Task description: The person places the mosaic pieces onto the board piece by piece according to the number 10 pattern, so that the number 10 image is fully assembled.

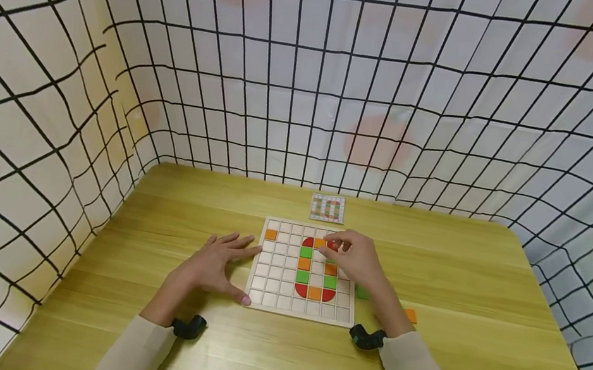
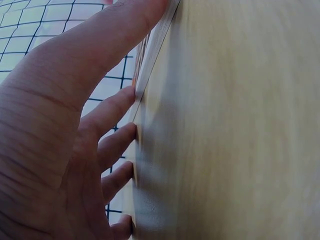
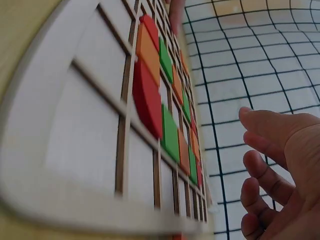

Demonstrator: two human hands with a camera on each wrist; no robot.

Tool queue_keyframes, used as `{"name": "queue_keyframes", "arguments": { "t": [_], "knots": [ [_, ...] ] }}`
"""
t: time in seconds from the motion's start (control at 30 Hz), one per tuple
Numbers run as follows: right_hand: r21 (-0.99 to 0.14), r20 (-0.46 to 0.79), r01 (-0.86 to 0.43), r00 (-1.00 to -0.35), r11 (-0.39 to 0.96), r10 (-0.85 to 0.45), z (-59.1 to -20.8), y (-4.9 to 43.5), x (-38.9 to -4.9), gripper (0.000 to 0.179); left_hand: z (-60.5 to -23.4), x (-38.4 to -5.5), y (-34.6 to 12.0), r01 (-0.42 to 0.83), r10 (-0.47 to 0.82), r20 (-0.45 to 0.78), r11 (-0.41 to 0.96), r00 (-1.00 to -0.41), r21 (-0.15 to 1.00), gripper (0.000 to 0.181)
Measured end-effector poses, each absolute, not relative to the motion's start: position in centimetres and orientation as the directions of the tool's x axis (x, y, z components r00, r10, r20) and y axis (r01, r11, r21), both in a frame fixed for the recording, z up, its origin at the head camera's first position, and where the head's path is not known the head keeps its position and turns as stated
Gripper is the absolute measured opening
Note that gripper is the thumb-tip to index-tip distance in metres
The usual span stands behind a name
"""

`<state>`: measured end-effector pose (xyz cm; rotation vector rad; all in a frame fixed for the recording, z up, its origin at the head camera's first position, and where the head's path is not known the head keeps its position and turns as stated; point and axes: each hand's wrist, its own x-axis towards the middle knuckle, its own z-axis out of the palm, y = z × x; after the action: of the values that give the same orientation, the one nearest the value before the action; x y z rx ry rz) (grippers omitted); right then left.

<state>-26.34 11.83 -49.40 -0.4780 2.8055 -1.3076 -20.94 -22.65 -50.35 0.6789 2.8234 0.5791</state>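
Observation:
A white gridded board (image 1: 271, 283) lies on the table, with red, orange and green tiles set in a ring. My left hand (image 1: 213, 262) rests spread beside it, thumb at the near left corner and index fingertip at the left edge. In the left wrist view, the left hand's fingers (image 2: 115, 110) reach along the board's side. Over the ring's far side is my right hand (image 1: 357, 257), fingers bent, with thumb and index tips close by an orange tile (image 1: 320, 243). No tile shows between the right hand's fingers (image 3: 267, 175). It hides part of the ring's right side.
A small card (image 1: 327, 208) with a coloured grid pattern lies behind the board. One orange tile (image 1: 270, 234) sits in the board's far left. Loose green (image 1: 363, 293) and orange (image 1: 411, 315) pieces lie right of the board, near the right forearm. Black wire grid (image 1: 316, 92) surrounds the table.

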Motion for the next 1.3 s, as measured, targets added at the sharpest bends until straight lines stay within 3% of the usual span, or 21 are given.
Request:
{"name": "queue_keyframes", "arguments": {
  "t": [0.63, 0.87, 1.3],
  "knots": [
    [-0.664, 0.099, -0.245, -0.965, 0.707, -0.242, -50.9, 22.5, -22.8, 0.038, -50.6, -20.9, -22.7, 0.414, 0.481, -0.066, 0.811, -0.874, 0.414, 0.113],
    [-0.64, 0.077, -0.273, -0.953, 0.718, -0.294, -51.4, 24.5, -22.2, 0.039, -50.3, -20.8, -22.7, 0.405, 0.475, -0.074, 0.813, -0.877, 0.419, 0.113],
    [-0.686, 0.019, -0.154, -0.981, 0.712, -0.194, -52.5, 26.7, -22.7, 0.039, -50.5, -21.0, -22.7, 0.401, 0.471, -0.075, 0.815, -0.879, 0.419, 0.112]
  ]
}}
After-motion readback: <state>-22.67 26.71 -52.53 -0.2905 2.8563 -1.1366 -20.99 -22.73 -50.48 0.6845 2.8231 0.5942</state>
